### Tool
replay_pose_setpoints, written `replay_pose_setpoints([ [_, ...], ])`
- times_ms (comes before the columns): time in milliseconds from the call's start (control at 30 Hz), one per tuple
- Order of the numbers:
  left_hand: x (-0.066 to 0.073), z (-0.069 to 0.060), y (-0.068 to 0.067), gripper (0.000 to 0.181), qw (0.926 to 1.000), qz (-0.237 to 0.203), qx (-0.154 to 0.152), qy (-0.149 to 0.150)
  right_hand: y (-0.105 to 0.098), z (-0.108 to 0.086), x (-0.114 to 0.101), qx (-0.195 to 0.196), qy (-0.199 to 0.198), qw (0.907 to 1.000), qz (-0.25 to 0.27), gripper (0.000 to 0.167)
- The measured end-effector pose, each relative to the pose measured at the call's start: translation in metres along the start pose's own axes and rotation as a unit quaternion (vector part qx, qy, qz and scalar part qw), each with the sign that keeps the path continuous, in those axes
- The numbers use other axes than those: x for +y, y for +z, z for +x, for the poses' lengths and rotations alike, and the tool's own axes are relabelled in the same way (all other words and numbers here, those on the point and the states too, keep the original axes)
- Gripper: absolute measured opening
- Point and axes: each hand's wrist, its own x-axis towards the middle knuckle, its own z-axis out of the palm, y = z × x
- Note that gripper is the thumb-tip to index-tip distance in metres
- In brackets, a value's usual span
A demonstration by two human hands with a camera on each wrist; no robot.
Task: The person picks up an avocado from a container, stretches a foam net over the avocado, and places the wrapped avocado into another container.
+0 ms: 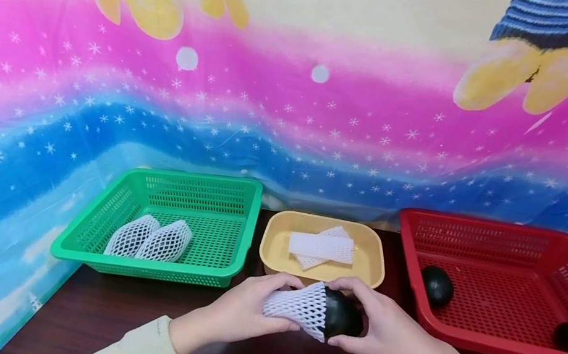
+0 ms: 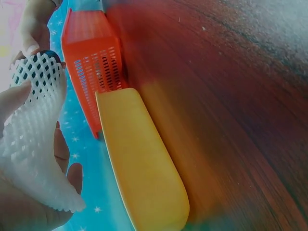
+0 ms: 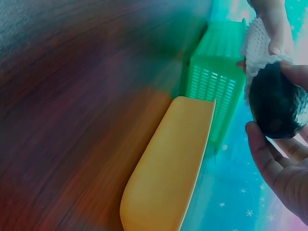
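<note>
Above the table's front part, my left hand [image 1: 253, 306] grips a white foam net sleeve [image 1: 296, 307] by its narrow end. The sleeve's wide mouth is stretched over one end of a glossy black oval fruit [image 1: 342, 315]. My right hand [image 1: 387, 335] holds the fruit's bare end between thumb and fingers. In the left wrist view, the foam net [image 2: 33, 139] runs along my left palm, its loose end hanging past the fingers. From the right wrist, the dark fruit [image 3: 274, 101] shows its rounded end, partly covered by netting.
A green basket [image 1: 245, 239] at left holds two netted dark fruits [image 1: 166, 240]. Behind my hands, a yellow tray [image 1: 272, 250] contains flat white foam nets [image 1: 322, 247]. The red basket [image 1: 492, 346] at right has two bare black fruits [image 1: 437, 286]. A printed cloth hangs behind.
</note>
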Motion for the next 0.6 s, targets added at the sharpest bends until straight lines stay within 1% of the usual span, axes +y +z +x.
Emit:
replay_pose_setpoints([
  [167, -0.0001, 0.0003, 0.0002, 0.047, 0.9999, -0.011, 0.004, -0.006, 0.0026, -0.0009, -0.0012, 0.021, -0.018, 0.9993, 0.026, 0.072],
  [333, -0.0012, -0.0015, -0.0006, 0.048, 0.9997, -0.014, 0.012, -0.017, 0.0028, -0.0025, -0.0008, 0.039, -0.038, 0.9961, 0.07, 0.076],
  [433, -0.0006, -0.0019, -0.001, 0.05, 0.9995, -0.023, 0.009, -0.017, 0.0028, -0.0031, -0.0003, 0.041, -0.044, 0.9935, 0.096, 0.075],
  [600, 0.0008, -0.0008, -0.001, 0.055, 0.9995, -0.028, 0.002, -0.013, 0.0043, -0.0037, 0.0002, 0.048, -0.047, 0.9914, 0.112, 0.072],
])
